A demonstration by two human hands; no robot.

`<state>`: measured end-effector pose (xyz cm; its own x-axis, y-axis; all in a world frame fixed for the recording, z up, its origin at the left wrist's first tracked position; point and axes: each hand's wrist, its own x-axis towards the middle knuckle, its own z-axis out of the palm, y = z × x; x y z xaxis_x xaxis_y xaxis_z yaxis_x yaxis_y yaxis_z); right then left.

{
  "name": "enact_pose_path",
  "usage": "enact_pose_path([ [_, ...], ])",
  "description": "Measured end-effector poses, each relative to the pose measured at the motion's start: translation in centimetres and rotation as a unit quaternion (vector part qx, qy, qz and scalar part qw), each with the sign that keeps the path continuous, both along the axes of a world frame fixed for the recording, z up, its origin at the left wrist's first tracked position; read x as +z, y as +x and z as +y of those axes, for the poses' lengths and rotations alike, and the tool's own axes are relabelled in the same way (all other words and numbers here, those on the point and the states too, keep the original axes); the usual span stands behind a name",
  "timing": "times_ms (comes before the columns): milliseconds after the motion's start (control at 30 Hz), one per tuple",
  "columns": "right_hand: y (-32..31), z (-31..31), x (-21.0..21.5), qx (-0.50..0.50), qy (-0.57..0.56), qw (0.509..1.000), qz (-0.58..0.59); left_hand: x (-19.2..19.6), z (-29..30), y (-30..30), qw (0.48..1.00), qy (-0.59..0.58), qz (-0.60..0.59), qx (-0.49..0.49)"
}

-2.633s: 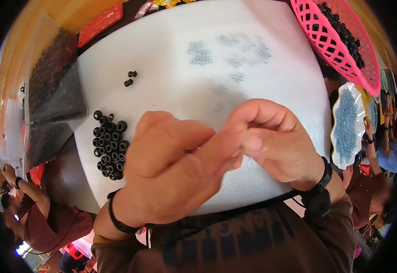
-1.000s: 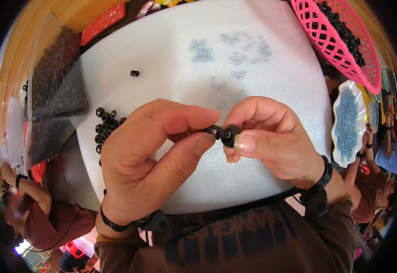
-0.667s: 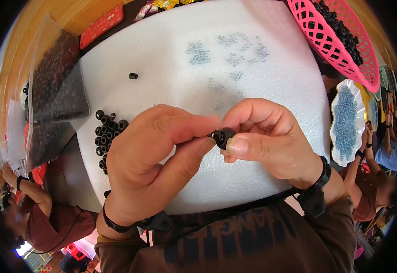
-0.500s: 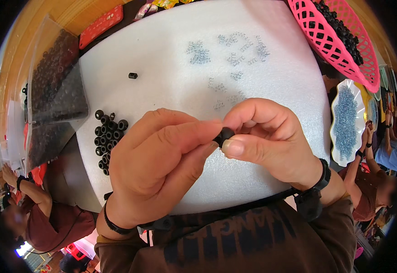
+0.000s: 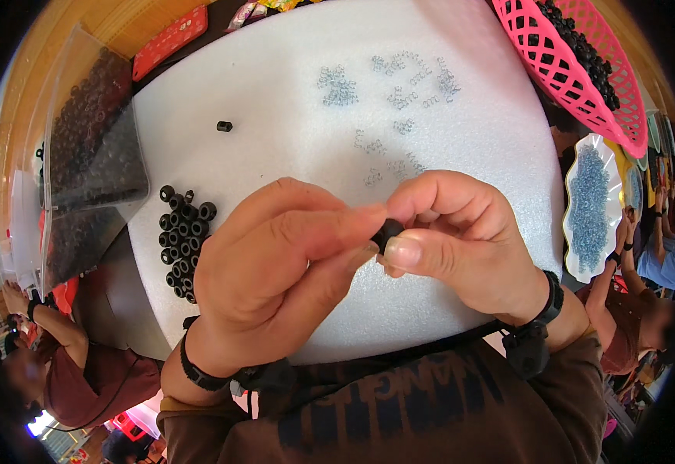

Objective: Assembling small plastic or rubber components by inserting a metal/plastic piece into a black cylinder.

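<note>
Our left hand (image 5: 279, 259) and right hand (image 5: 461, 243) pinch a black cord lock (image 5: 389, 229); mostly open white foam sheet (image 5: 276, 127) separates left-edge black barrels (image 5: 184, 230) from springs (image 5: 340, 93).

An assembly workshop, I'd say: workers (image 5: 98, 390) in brown tops either side, a basket (image 5: 622, 141) of black parts (image 5: 587, 58), a dish (image 5: 582, 276) of springs (image 5: 587, 213).

A small, rounded black piece (image 5: 388, 231) sits mostly hidden between the fingertips of the left hand (image 5: 283, 263) and right hand (image 5: 461, 236) at the dial's centre. Clear, coil-shaped bits (image 5: 339, 87) between twelve and one o'clock are too small to count. At two, the top edge crops a pink, openwork plastic basket (image 5: 585, 117); at ten, a transparent plastic bag (image 5: 67, 73) blurs its dark contents (image 5: 90, 131). A person in maroon (image 5: 105, 387), at eight, has a blurred head.
</note>
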<state>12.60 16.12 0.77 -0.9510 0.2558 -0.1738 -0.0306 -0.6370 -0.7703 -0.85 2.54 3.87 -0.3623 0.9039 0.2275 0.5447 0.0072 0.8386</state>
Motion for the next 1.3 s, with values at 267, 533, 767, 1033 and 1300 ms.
enact_pose_path([
  [267, 0.1, -0.2, 0.1, -0.009, -0.007, 1.0, -0.012, -1.5, -0.1, -0.1, 0.992, 0.033, -0.116, -0.028],
  [533, 0.1, -0.1, -0.2, -0.007, -0.003, 1.0, 0.009, -1.8, 0.2, 0.2, 0.993, 0.071, 0.092, -0.025],
  [767, 0.1, 0.3, -0.1, 0.003, -0.067, 0.998, -0.017, -2.0, 0.0, 1.2, 0.984, 0.078, 0.16, 0.007],
  [1033, 0.1, 0.0, -1.2, 0.025, -0.114, 0.993, 0.003, -2.7, 0.2, 1.2, 0.964, 0.098, 0.249, 0.015],
  [1300, 0.0, 0.3, -0.4, 0.047, -0.087, 0.995, -0.016, -2.5, 0.3, 0.3, 0.975, 0.089, 0.201, -0.014],
])
